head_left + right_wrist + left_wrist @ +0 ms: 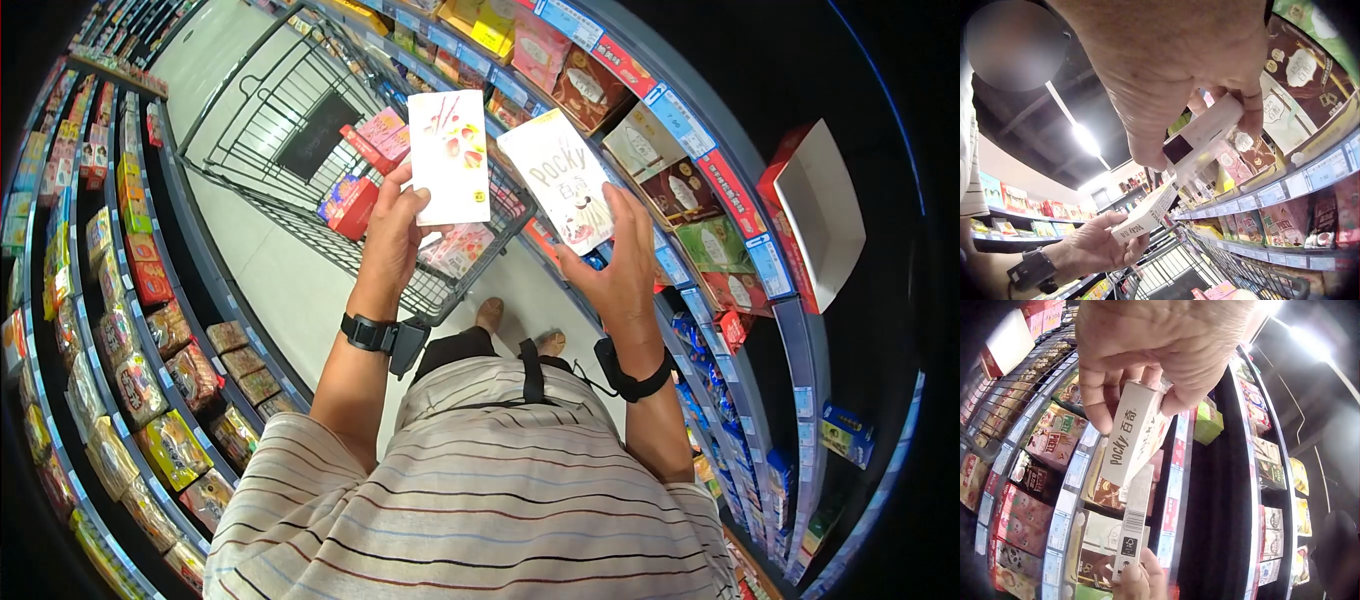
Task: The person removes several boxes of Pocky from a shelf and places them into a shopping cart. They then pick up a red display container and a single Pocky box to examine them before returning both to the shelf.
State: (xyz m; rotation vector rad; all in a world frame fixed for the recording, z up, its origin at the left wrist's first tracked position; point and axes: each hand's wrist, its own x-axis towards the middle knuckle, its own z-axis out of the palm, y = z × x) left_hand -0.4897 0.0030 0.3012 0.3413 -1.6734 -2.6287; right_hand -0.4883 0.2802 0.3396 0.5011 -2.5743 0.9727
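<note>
Two white Pocky boxes are held up side by side between the cart and the shelf. My left hand (398, 225) pinches the left box (448, 150) at its lower edge, thumb on the face with pictures of red fruit. In my right hand (625, 255) is the other box (558, 180), its face lettered Pocky and tilted, gripped along the right side. The left wrist view shows the narrow side of the left-hand box (1132, 428) with Pocky lettering. A barcode shows on the edge of the right-hand box (1133, 519).
A wire shopping cart (250, 130) stands ahead, holding pink and red packages (350, 205). Shelves of boxed snacks (690, 190) run close along the right, with an opened display carton (815, 215) jutting out. Another shelf of packaged snacks (140, 380) lines the left.
</note>
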